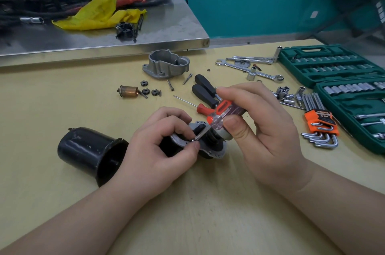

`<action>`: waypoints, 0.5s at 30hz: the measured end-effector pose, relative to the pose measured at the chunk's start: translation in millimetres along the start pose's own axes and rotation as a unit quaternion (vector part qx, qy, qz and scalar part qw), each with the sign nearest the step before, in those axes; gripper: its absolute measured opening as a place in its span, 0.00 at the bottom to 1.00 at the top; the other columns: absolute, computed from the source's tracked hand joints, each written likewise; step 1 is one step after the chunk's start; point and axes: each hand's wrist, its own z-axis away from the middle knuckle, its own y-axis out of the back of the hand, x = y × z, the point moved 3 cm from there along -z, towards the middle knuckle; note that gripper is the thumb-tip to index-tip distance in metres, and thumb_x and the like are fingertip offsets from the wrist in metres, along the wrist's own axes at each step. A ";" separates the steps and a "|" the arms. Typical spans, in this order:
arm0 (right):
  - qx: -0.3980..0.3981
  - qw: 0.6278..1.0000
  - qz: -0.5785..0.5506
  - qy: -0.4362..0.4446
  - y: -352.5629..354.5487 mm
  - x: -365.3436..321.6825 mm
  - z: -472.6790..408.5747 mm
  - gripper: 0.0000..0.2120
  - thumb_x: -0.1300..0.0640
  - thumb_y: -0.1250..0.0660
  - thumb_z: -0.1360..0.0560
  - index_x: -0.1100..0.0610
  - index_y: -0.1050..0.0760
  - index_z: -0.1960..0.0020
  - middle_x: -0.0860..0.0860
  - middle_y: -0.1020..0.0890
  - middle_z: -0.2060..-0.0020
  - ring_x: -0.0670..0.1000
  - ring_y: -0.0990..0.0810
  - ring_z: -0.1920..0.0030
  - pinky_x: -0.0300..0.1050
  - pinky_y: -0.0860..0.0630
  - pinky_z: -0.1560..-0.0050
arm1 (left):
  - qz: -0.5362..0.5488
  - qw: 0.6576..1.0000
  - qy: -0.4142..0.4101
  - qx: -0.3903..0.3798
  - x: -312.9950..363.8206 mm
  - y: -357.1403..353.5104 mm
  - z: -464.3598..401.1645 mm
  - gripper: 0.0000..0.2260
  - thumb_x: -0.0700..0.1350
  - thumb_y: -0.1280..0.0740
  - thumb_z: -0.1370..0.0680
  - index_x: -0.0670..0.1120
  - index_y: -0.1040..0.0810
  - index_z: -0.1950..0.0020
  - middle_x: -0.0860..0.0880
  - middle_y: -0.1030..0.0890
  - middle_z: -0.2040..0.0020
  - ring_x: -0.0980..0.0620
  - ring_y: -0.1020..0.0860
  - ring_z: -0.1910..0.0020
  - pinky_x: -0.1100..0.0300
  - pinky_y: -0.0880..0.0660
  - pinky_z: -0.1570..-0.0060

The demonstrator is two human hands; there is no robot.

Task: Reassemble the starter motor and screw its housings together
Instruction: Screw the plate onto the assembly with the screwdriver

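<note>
My right hand (262, 129) grips an orange and clear screwdriver (223, 114), its tip down on a small screw (193, 140) in the silver plate of the motor part (210, 148) at the table's middle. My left hand (162, 148) pinches that screw between thumb and forefinger at the tip. A black cylindrical motor housing (89, 152) lies on its side just to the left. Farther back lie a grey cast aluminium housing (166, 65), a copper-coloured armature (128, 91), three small gears (149, 89) and two long bolts (179, 81).
Two black-handled tools (205, 88) and a thin red-handled screwdriver (195, 105) lie behind my hands. Wrenches (250, 65), loose sockets (285, 94), an orange hex-key set (320, 127) and an open green socket case (341, 79) fill the right. A steel bench (125, 35) stands behind.
</note>
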 end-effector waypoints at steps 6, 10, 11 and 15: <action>0.004 1.000 -0.004 -0.006 -0.7 1.3 0.4 0.15 0.58 0.34 0.18 0.59 0.24 0.32 0.53 0.21 0.42 0.48 0.20 0.42 0.38 0.26 0.41 | -0.001 1.000 0.001 0.000 -0.5 0.1 -0.2 0.04 0.52 0.27 0.28 0.53 0.19 0.58 0.55 0.19 0.44 0.50 0.18 0.41 0.72 0.28 0.45; 0.000 1.000 -0.005 -0.007 -0.7 1.6 -1.0 0.15 0.54 0.34 0.16 0.59 0.24 0.32 0.52 0.21 0.42 0.48 0.20 0.41 0.38 0.26 0.41 | 0.001 1.000 -0.001 0.000 0.6 0.5 0.2 0.04 0.51 0.28 0.28 0.52 0.19 0.58 0.54 0.19 0.44 0.51 0.18 0.41 0.72 0.28 0.45; 0.000 1.000 -0.005 -0.009 -0.3 1.8 -1.3 0.16 0.51 0.34 0.16 0.59 0.24 0.32 0.52 0.21 0.42 0.47 0.20 0.42 0.38 0.26 0.41 | 0.001 1.000 0.000 0.000 0.8 0.4 0.0 0.04 0.51 0.28 0.28 0.52 0.19 0.58 0.54 0.18 0.44 0.52 0.18 0.42 0.72 0.28 0.45; -0.005 1.000 -0.012 -0.022 0.2 3.0 -0.5 0.20 0.49 0.39 0.14 0.61 0.25 0.29 0.53 0.20 0.39 0.48 0.20 0.38 0.39 0.25 0.39 | 0.003 1.000 0.000 0.003 0.8 -0.2 -0.7 0.05 0.51 0.28 0.28 0.52 0.19 0.58 0.52 0.18 0.44 0.52 0.18 0.42 0.72 0.29 0.45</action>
